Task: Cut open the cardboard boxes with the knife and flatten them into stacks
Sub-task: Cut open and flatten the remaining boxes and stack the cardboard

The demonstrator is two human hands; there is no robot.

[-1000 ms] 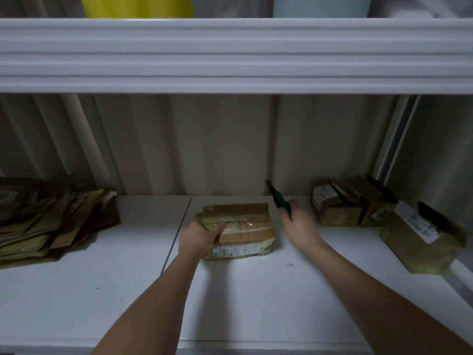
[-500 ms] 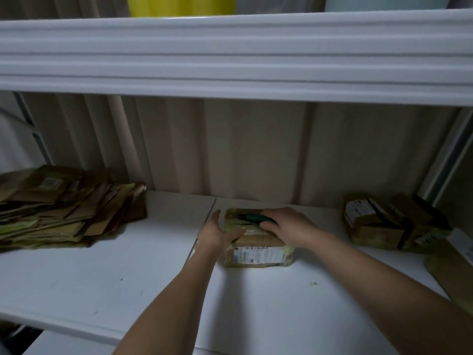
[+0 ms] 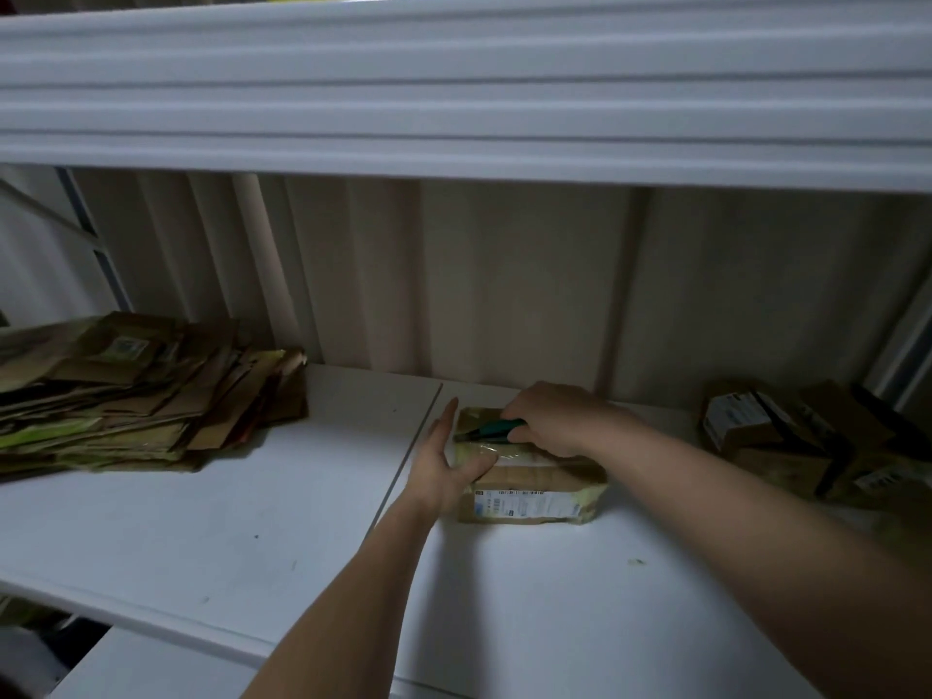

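Note:
A small taped cardboard box (image 3: 534,489) with a white label on its front lies on the white shelf (image 3: 227,522). My left hand (image 3: 444,466) braces its left end, fingers straight along the side and thumb on the top. My right hand (image 3: 555,421) grips a green-handled knife (image 3: 491,428) over the box's top, blade pointing left near the far left corner. A stack of flattened cardboard (image 3: 126,391) lies at the left of the shelf.
Several unflattened boxes (image 3: 787,436) sit at the right end of the shelf. A white shelf beam (image 3: 454,93) runs overhead, close above. A corrugated wall (image 3: 454,285) closes the back. The shelf's front edge is near at lower left.
My right hand brought the knife from beside the box down onto its top, and the blade now points left. The view shifted right, then left. My left hand stays on the box's left end.

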